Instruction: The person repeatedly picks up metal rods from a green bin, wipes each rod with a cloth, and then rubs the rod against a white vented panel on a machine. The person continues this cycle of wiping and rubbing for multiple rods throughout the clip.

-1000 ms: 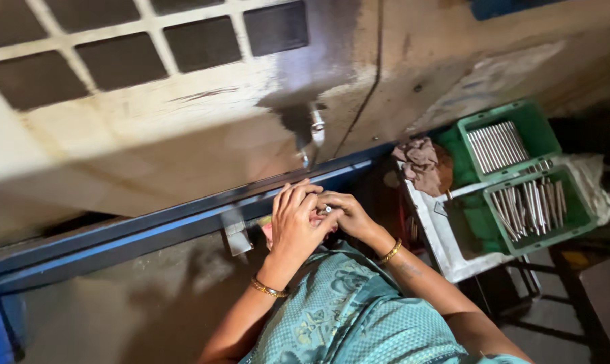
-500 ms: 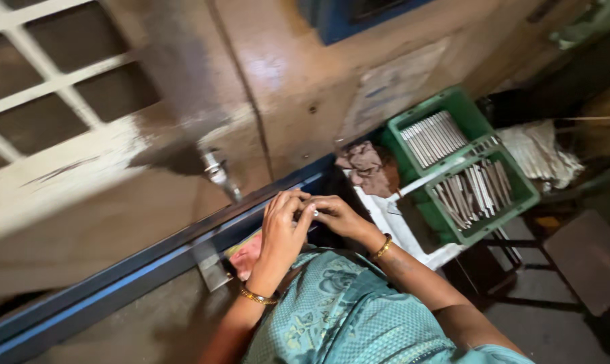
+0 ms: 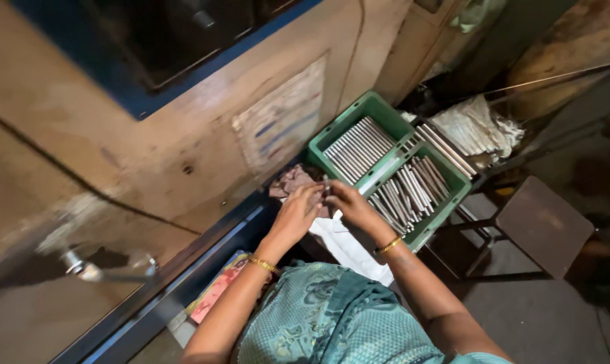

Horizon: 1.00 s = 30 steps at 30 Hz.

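A person's two hands meet in front of a worn beige machine housing [image 3: 184,155], pinching a small slender metal piece [image 3: 326,185] between them. The left hand [image 3: 297,212] has its fingertips curled in and closed on the piece from the left; the right hand [image 3: 349,205] grips it from the other side with thumb and forefingers, so that the piece stands almost upright between the two sets of fingertips. Each wrist carries a gold bangle [image 3: 262,264]. What kind of part the piece is cannot be told — it is too small.

Just beyond the hands, up and to the right, sit two green plastic crates [image 3: 359,114] side by side, both packed with rows of grey metal rods [image 3: 359,145]. The nearer crate lies just beside the right hand; the farther one lies higher in the frame. Beneath the hands is a crumpled brownish rag [image 3: 288,182], and below it a white sheet or tray [image 3: 349,246].

On the housing, left of the crates, is a faded rectangular label [image 3: 281,121] — pale, with faint blue and red strokes. A dark opening framed in blue [image 3: 204,67] runs above it. Low on the left, beside the blue rail, lies a flat pink and yellow packet [image 3: 217,286]. A bundle of whitish cloth [image 3: 477,128] rests behind the crates, and a dark brown stool [image 3: 541,226] stands to the right on the floor.
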Available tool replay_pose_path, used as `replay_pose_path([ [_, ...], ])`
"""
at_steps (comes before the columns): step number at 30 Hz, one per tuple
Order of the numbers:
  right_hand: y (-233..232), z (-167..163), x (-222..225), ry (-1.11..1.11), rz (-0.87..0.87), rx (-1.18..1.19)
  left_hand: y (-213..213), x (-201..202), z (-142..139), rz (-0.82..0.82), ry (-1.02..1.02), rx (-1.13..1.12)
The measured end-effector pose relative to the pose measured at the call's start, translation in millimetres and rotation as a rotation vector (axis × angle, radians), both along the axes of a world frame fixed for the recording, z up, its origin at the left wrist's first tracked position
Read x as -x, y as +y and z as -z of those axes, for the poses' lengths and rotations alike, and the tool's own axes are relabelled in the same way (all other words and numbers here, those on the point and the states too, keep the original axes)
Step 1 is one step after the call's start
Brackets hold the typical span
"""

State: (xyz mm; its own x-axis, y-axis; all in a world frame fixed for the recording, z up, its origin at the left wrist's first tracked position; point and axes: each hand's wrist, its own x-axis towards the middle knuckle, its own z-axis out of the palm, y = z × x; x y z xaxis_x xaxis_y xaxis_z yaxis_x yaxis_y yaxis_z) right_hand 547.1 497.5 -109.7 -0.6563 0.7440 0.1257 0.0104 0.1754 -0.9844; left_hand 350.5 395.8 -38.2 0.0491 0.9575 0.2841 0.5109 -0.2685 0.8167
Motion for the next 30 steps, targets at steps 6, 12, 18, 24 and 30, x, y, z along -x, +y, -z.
replay_pose_path([
  [6,83,-42,-34,-0.113,0.195,0.056,79,-45,63,0.114,0.424,0.072],
  [12,139,-45,-18,-0.263,0.163,0.092,102,-72,109,0.201,0.767,0.121],
  [18,142,-15,12,-0.595,0.073,-0.311,88,-62,125,0.208,0.887,0.148],
  [24,129,3,30,-0.782,0.056,-0.361,92,-68,128,0.207,0.797,0.19],
  [30,126,13,26,-0.794,0.083,-0.486,96,-61,123,0.216,0.605,0.273],
])
